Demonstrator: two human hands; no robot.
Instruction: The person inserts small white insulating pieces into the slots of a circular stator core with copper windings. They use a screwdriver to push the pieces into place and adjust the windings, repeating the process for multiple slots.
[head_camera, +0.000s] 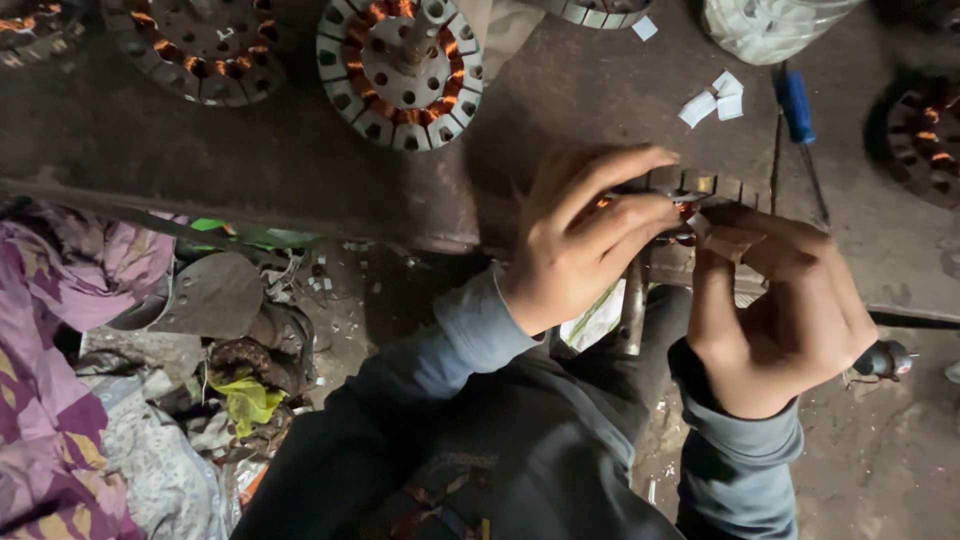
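From the head view: your left hand (580, 240) is wrapped over the stator core (700, 185) at the near edge of the workbench (300, 150), fingers curled tight on its rim; your right hand (780, 310) pinches down on the same core from the near right, thumb and forefinger together at a slot; a blue-handled screwdriver (797, 105) lies just beyond; white paper slips (712, 100) sit beside it; a wound stator (400, 65) rests far left.

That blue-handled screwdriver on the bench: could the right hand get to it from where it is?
Probably yes. The screwdriver lies uncovered on the bench just beyond the right hand, but that hand is busy at the stator.
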